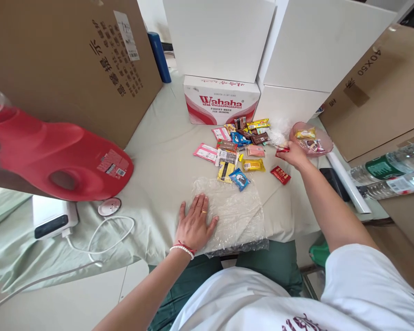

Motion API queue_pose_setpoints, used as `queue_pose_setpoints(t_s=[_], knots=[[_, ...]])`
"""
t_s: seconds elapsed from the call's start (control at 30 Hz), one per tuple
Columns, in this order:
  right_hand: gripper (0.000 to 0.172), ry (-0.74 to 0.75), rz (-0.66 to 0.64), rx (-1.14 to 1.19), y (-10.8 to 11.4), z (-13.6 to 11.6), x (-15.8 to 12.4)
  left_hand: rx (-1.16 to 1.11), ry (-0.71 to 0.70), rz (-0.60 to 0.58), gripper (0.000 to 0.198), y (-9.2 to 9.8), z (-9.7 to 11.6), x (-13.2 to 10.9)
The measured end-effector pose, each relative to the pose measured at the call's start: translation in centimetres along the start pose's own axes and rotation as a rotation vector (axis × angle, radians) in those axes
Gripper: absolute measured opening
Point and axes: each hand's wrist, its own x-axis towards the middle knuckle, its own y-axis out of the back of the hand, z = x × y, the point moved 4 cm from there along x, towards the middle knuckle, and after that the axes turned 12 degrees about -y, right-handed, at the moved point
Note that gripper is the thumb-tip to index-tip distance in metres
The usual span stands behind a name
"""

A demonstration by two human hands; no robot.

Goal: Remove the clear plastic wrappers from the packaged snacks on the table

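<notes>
My left hand [193, 225] lies flat, fingers stretched out, on the cloth-covered table [158, 156] at the left edge of a clear plastic sheet or bag [241, 214]. Near a pink see-through bowl [327, 143], my right hand [295, 155] pinches a small red snack packet [283, 149]. Several wrapped snacks sit in that bowl. A similar red packet [280, 174] rests on the cloth just below the right hand. To its left spreads a loose pile of wrapped snacks, among them a blue packet [239, 179] and a yellow packet [253, 165]. Crumpled clear plastic [279, 132] lies behind the right hand.
A Wahaha carton [221, 103] and white boxes [221, 37] stand at the back. On the left are a big red jug [79, 156], a white power bank [53, 216] and its cable. Plastic bottles [382, 168], a white roll [348, 184] and a dark phone-like object [334, 184] lie right.
</notes>
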Motion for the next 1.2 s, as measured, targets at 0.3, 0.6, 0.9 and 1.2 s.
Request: queue_pose_setpoints(t_s=[0.3,0.6,0.9,1.2], knots=[[0.052,-0.038,-0.092,-0.416,-2.0,1.3,-8.3,0.011,-0.006,0.004,0.071,-0.1,0.0,0.0],[0.052,-0.028,-0.178,-0.436,-2.9,4.5,-9.8,0.023,0.026,-0.044,0.080,-0.1,0.4,-0.1],[0.051,0.671,-0.186,0.112,-0.8,-7.1,-19.7,0.043,0.025,-0.092,0.083,-0.2,0.3,0.0],[0.066,0.804,-0.352,0.006,-9.2,-10.0,-24.4,0.027,0.015,-0.019,0.069,-0.1,0.5,-0.2]])
